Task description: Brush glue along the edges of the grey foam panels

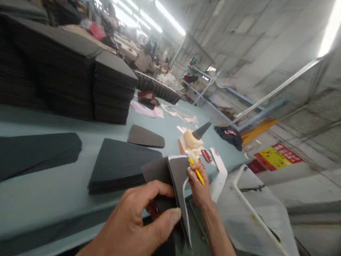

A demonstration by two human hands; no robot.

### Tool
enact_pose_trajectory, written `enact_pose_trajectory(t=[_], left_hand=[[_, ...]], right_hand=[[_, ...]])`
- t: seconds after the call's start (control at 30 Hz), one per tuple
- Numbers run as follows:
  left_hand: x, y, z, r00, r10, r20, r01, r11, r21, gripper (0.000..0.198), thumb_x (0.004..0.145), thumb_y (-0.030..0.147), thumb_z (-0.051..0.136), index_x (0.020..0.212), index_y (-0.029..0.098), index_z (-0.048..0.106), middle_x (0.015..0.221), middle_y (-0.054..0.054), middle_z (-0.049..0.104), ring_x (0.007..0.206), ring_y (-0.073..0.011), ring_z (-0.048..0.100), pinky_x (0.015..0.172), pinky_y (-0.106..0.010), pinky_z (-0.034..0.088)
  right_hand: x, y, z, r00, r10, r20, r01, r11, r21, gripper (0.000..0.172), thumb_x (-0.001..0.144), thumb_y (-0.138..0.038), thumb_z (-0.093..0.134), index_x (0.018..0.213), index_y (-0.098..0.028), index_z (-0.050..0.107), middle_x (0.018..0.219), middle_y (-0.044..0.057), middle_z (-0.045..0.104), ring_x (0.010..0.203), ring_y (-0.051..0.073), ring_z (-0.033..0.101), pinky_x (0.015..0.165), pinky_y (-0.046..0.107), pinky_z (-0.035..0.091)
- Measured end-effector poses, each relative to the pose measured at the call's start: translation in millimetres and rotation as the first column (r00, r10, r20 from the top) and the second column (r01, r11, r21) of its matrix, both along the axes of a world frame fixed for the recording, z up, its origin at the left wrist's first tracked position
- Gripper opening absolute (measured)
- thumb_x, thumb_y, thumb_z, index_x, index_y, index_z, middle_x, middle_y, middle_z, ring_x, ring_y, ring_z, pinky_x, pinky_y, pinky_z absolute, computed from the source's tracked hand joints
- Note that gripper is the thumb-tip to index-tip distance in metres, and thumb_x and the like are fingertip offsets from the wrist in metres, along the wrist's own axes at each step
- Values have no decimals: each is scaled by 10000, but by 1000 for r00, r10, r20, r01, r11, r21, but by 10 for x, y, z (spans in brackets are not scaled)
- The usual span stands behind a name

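We have one grey sheet-material panel (pixel 179 174), white along its edge, held up at the table's (pixel 112 129) near side, just beside a stack of dark panels (pixel 122 160). Our left hand (pixel 144 213) pinches it between thumb and fingers; our right hand (pixel 198 185) is closed around a slim yellow tool (pixel 197 171) at its upper corner. Whether the tip touches, we cannot tell.

Risks, as we judge them: a loose left pinch could let the panel twist, sending the tip off the edge and marking the face. Residue on our right fingertips, possibly adhesive, could smear the grey surface.
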State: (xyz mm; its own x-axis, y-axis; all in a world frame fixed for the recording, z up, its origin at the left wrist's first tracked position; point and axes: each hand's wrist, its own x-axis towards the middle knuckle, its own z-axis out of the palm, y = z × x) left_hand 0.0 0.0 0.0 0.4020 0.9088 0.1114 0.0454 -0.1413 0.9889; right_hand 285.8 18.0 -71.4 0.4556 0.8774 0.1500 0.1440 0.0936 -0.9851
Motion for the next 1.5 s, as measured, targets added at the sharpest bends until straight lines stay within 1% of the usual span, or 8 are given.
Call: enact_pose_trajectory(t=[0.23,0.4,0.57,0.87,0.97,1.1,1.37,1.5], left_hand=[[55,0,42,997,7,71,-10,999,47,217,889,390,641,922,286,829,740,14,775,664,-164,695,607,-234,531],[92,-3,-1,991,7,131,-9,1000,15,218,929,386,633,976,265,809,701,15,749,590,-145,651,489,-213,451],[104,5,-31,986,24,162,-28,999,25,161,894,400,693,907,278,798,709,39,746,514,-106,570,496,-205,448],[95,8,1,988,-15,153,15,1000,3,199,910,395,652,960,266,795,829,33,804,638,-123,702,595,-202,528],[74,5,-14,995,-18,103,18,1000,-2,223,919,391,616,980,256,782,893,25,821,708,-138,738,664,-215,556],[58,23,-20,998,-11,60,11,1000,1,249,930,417,596,995,255,774,922,28,821,727,-134,732,664,-220,539],[88,92,43,999,15,-34,-17,998,-62,292,847,519,673,852,243,769,699,31,741,572,-136,632,542,-232,479],[90,107,29,997,50,-62,-53,997,-47,316,856,534,654,839,238,762,676,25,719,552,-136,613,532,-233,470]], right_hand=[[-12,-77,-43,1000,-9,-24,8,1000,-10,470,770,-574,902,899,-276,563,707,-80,503,610,106,468,559,222,415],[-17,-98,-2,999,-21,-44,21,1000,-8,461,782,-572,895,896,-274,564,676,-94,449,571,93,412,519,210,364],[-20,-108,28,998,-35,-43,35,999,-1,479,764,-575,911,904,-270,569,680,-97,456,567,85,393,507,203,338],[0,-92,29,998,-69,-12,69,997,21,467,771,-581,899,923,-273,581,718,-82,489,615,105,445,541,219,393],[28,-96,56,995,-101,1,101,994,44,470,771,-586,893,913,-272,574,728,-84,477,595,96,415,524,218,362],[53,-117,111,991,-132,1,131,988,76,467,768,-567,904,912,-272,572,741,-82,457,586,88,393,514,217,332],[19,-143,165,991,-135,1,135,985,106,465,765,-557,912,912,-272,575,751,-76,461,570,84,372,498,224,314],[-1,-141,172,992,-129,-6,129,986,104,479,756,-566,920,903,-269,574,740,-79,459,569,82,372,495,220,317]])
